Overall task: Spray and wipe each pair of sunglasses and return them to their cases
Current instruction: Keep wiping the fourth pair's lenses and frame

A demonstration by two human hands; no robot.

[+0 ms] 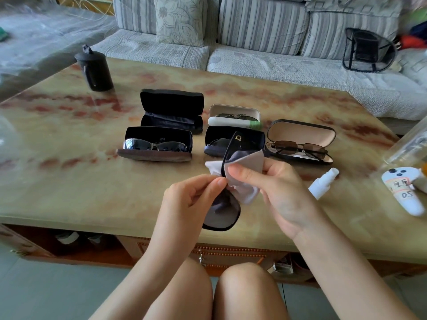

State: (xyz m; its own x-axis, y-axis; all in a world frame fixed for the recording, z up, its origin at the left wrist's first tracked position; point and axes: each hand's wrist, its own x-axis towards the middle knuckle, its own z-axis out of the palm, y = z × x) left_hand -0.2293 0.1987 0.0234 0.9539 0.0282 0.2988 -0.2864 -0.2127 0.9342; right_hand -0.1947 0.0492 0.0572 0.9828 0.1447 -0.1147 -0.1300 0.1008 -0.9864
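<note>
Now: black sunglasses held over the desk, cloth on the frame

Your marble desk [69, 181] carries five open cases in two rows. The brown case [154, 156] at front left holds a wraparound pair [154, 146]. The beige-lined case [300, 135] at far right holds a thin-framed pair [300, 150]. You hold the black sunglasses [221, 215] above the desk's near edge, in front of the navy case [249, 135], one temple pointing up. Your left hand [191, 195] has its grip closed, pinching the frame. Your right hand [277, 190] has its grip closed on the grey cloth [247, 162], which is folded over the frame. The white spray bottle [323, 183] lies on the desk just right of your right hand.
</note>
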